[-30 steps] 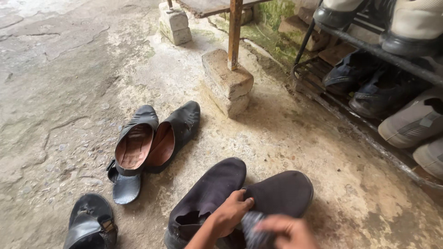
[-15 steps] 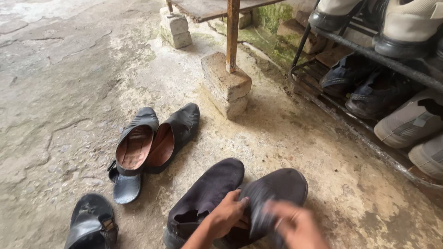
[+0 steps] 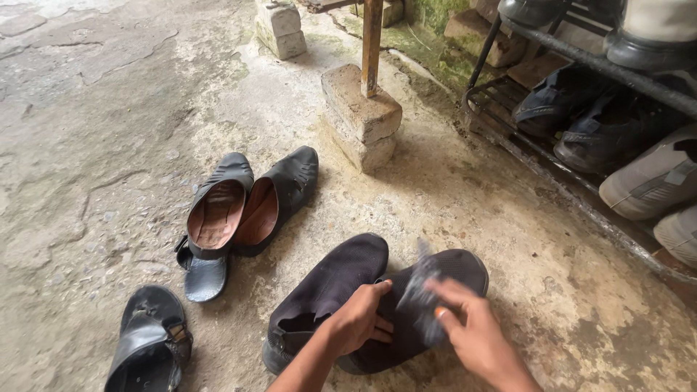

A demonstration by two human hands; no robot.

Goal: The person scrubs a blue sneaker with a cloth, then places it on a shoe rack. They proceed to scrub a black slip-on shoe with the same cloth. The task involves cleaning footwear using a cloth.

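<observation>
Two black fabric slip-on shoes lie side by side on the concrete floor, the left shoe (image 3: 334,287) and the right shoe (image 3: 454,270). My left hand (image 3: 359,323) rests between them, its fingers gripping the inner edge of the right shoe. My right hand (image 3: 472,334) holds a dark grey cloth (image 3: 420,294) pressed on top of the right shoe; the cloth is blurred.
A pair of black leather shoes with brown insoles (image 3: 243,210) lies to the left, on a black sandal (image 3: 200,276). Another black sandal (image 3: 149,348) sits at the bottom left. A brick (image 3: 361,116) under a rusty post (image 3: 372,43) stands behind. A metal shoe rack (image 3: 602,109) with several shoes fills the right.
My right hand has moved the cloth from the heel end of the right shoe up over its top. The left hand has stayed on the shoe. The view has tilted slightly downward.
</observation>
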